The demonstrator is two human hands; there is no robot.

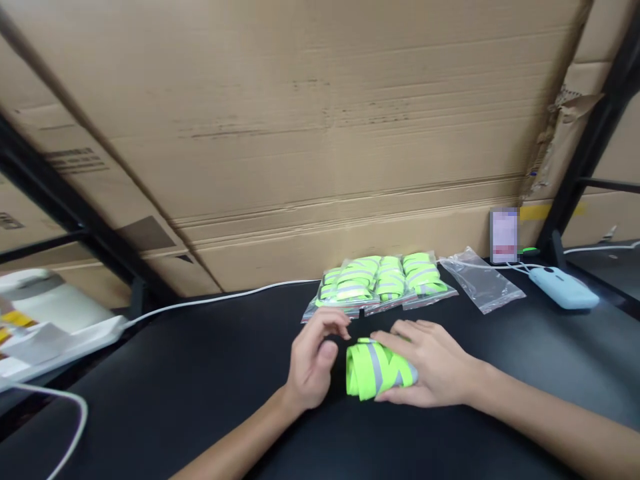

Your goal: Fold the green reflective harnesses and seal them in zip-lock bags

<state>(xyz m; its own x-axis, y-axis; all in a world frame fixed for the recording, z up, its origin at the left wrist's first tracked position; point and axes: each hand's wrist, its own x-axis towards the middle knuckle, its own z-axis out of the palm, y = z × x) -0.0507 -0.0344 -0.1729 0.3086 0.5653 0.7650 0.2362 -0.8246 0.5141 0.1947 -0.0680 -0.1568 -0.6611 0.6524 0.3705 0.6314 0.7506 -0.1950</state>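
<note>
My right hand (425, 363) is wrapped round a rolled-up neon-yellow reflective strap (367, 370) with grey stripes, holding it on the black tabletop (215, 373). Just left of the roll is my left hand (317, 360), its fingers curved and apart from the thumb, with nothing between them. A small gap separates it from the roll. Beyond both hands, several clear zip bags (357, 280) of similar rolled straps lie side by side. To their right is a flat clear plastic bag (483, 280) with nothing inside.
A phone (504, 235) leans against the cardboard (330, 133) at the back. Near it lies a light-blue power bank (565, 288) with a cable. A white cable (200, 303) crosses the table's rear. White equipment (55, 320) stands at left, and black metal posts (590, 147) frame the sides.
</note>
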